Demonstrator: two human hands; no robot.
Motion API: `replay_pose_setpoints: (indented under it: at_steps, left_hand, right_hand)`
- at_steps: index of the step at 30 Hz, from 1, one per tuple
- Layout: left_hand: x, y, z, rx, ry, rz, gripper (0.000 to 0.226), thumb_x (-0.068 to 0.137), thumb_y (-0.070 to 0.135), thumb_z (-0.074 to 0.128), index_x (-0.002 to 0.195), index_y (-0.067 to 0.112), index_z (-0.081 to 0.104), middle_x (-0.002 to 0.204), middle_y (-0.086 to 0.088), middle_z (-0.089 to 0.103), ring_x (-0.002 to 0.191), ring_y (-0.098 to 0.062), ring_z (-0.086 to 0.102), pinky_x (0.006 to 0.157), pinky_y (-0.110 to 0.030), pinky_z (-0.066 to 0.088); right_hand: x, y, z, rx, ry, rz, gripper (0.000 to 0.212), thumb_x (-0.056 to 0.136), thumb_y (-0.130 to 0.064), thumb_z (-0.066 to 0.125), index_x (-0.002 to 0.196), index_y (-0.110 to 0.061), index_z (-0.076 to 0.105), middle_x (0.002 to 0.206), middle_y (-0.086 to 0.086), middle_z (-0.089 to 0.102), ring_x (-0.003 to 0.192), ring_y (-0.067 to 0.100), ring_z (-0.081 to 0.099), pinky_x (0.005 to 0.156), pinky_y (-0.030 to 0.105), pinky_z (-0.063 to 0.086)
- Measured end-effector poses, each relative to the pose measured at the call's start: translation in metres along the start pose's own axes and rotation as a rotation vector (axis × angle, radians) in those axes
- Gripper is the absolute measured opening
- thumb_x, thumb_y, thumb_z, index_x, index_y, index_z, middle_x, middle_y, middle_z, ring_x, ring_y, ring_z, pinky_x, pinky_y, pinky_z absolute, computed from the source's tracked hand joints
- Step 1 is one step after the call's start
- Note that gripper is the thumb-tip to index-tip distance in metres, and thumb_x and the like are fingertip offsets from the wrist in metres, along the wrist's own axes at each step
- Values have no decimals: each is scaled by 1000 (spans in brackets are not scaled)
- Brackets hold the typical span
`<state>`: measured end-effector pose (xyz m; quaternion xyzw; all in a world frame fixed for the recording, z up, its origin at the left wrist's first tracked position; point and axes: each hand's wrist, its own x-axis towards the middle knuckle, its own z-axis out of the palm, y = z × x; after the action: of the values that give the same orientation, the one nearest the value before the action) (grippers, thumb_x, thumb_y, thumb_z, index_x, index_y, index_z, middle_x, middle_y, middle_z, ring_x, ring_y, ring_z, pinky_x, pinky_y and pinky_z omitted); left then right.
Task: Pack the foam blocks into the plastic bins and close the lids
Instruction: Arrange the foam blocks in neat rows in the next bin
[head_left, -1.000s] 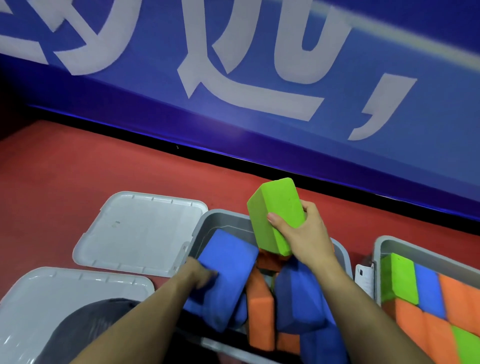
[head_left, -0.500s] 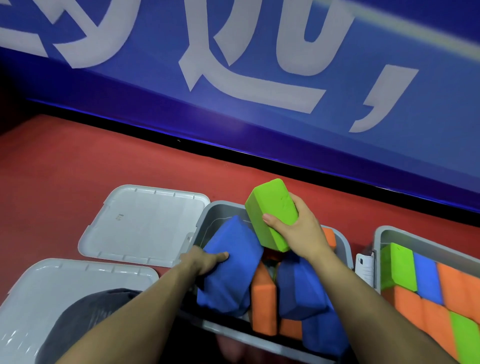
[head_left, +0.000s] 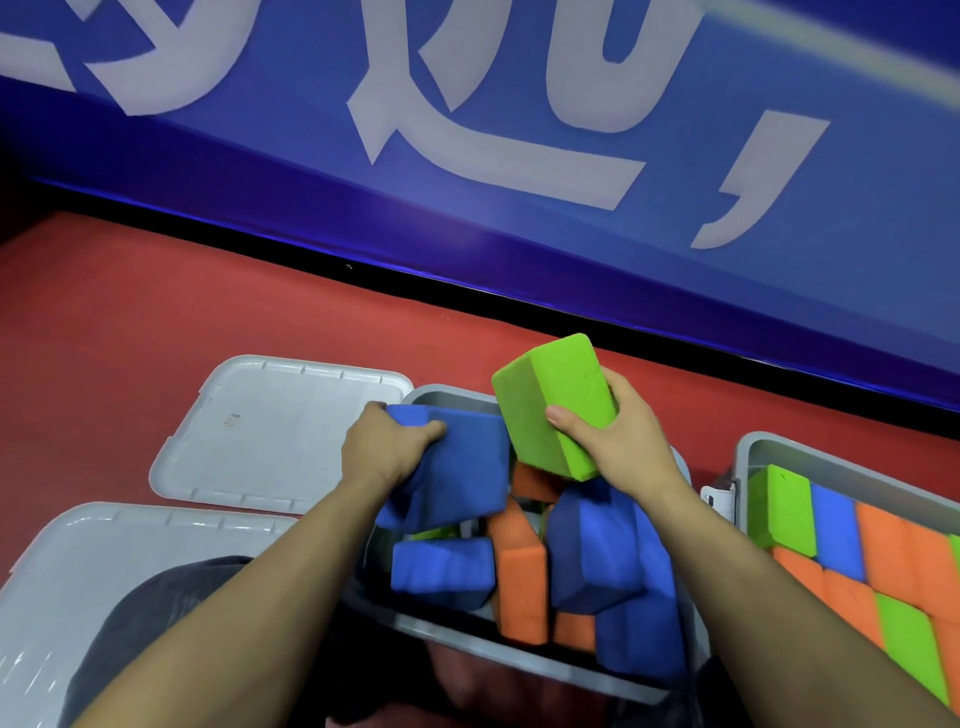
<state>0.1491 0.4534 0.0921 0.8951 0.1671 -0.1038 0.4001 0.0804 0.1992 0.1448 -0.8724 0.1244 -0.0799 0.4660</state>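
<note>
A grey plastic bin stands open in front of me, holding several blue and orange foam blocks in a loose jumble. My left hand grips a blue foam block at the bin's far left corner. My right hand holds a green foam block tilted above the bin's far side. An orange block stands on end in the middle, with more blue blocks to its right.
A second grey bin at the right holds tightly packed green, blue and orange blocks. Two grey lids lie on the red floor: one beside the middle bin, another at the lower left. A blue wall with white lettering runs behind.
My left hand has lifted the blue block up and toward the bin's far left corner. The green block in my right hand has shifted slightly right and stayed above the bin.
</note>
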Motion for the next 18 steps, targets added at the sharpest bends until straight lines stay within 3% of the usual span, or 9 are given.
replay_pose_setpoints:
  at_steps: [3,8,13,18]
  left_hand:
    - [-4,7,-6,-95,80,23,70,75,54,77,127,12,57,115,-4,67,108,-31,63,88,-36,49]
    - [-4,6,-14,-324,101,-49,82,62,74,68,119,16,61,110,-1,71,99,-27,67,91,-45,56]
    - [-9,0,-15,-520,94,-137,78,62,72,70,113,13,65,104,-2,72,93,-25,69,88,-45,58]
    - [-8,-2,-12,-590,86,-146,58,71,61,74,99,11,68,94,-3,72,86,-25,69,84,-45,60]
  right_hand:
    - [-5,-5,-12,-47,3,-65,79,72,-46,88,141,-39,50,119,-24,62,105,-3,56,83,12,42]
    - [-16,4,-34,-330,-42,-104,94,66,-55,88,146,-48,39,141,-14,59,125,18,58,95,36,50]
    - [-27,15,-50,-670,-175,-109,98,70,-55,85,153,-42,34,157,-12,43,142,18,43,108,33,39]
    - [-35,22,-61,-816,-299,-78,100,65,-54,88,149,-39,36,153,-11,46,137,20,46,108,36,38]
